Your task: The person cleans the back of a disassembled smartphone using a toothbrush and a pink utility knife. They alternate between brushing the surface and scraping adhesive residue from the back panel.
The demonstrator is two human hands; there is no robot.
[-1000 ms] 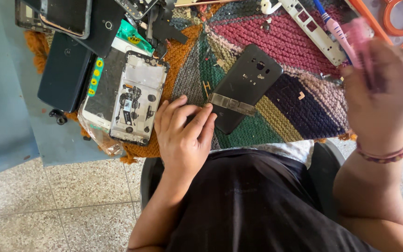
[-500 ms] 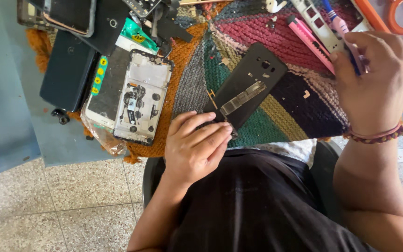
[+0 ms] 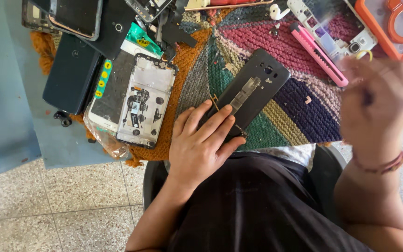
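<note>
A black phone back cover point(image 3: 253, 88) lies slantwise on a multicoloured knitted mat point(image 3: 295, 112), with a pale strip along its middle. My left hand point(image 3: 201, 144) lies flat over its lower end, fingers spread on it, holding it down. My right hand point(image 3: 374, 107) hovers at the right, above the mat's edge. It is blurred, its fingers are curled, and I cannot make out anything in it. A pink utility cutter point(image 3: 318, 53) lies on the mat just up and left of that hand.
An opened phone body with bare inner parts point(image 3: 143, 107) lies left of my left hand, beside a dark phone point(image 3: 71, 74) and more phones at the top left. A white phone frame point(image 3: 332, 32) and an orange case point(image 3: 397, 28) sit at the top right. The blue table point(image 3: 5, 116) ends near my lap.
My left hand slid up onto the black cover's lower end. My right hand drew back from the pink cutter and a blue pen, and the cutter now lies on the mat.
</note>
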